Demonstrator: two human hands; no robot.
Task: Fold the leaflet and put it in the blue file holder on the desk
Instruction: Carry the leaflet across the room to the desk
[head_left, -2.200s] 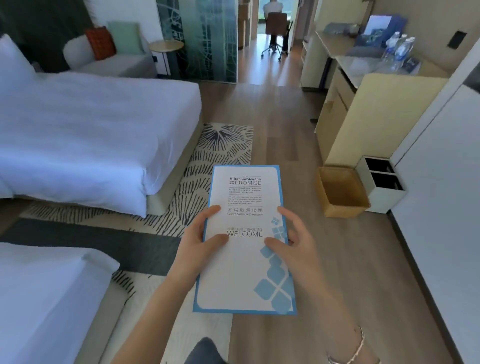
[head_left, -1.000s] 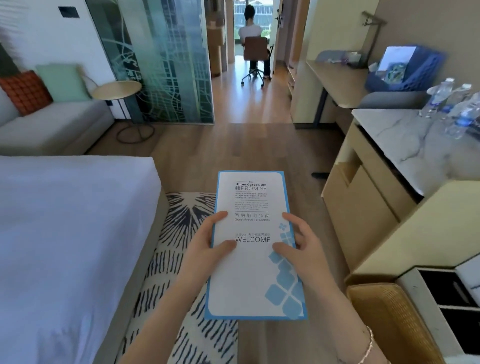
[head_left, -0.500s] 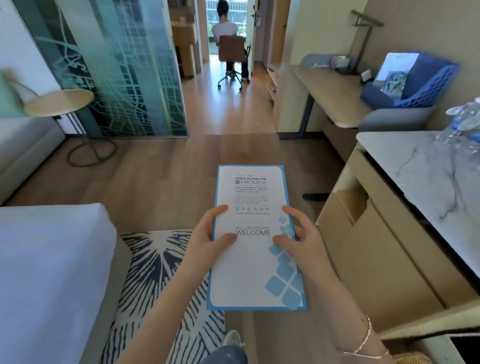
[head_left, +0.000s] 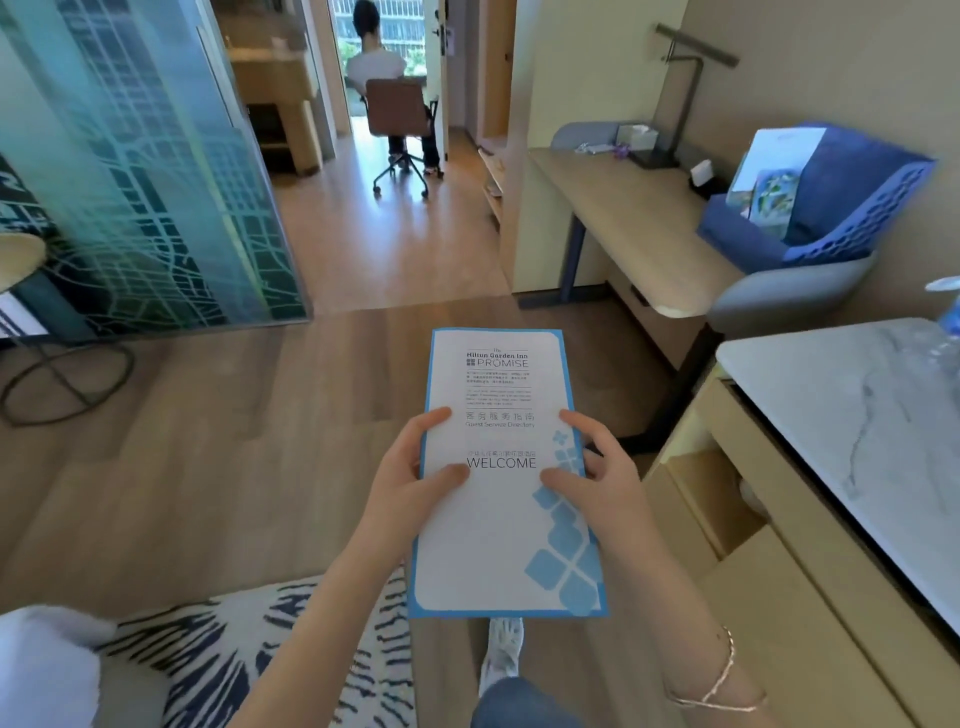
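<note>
Now you hold the leaflet (head_left: 501, 483) flat out in front, left hand (head_left: 402, 480) and right hand (head_left: 597, 486) each pinching a long edge, thumbs on top. Keep it level and carry it to the file holder (head_left: 826, 208) on the far-right desk (head_left: 631, 223). Your under-fingers are hidden; the fold underneath can't be judged.
</note>
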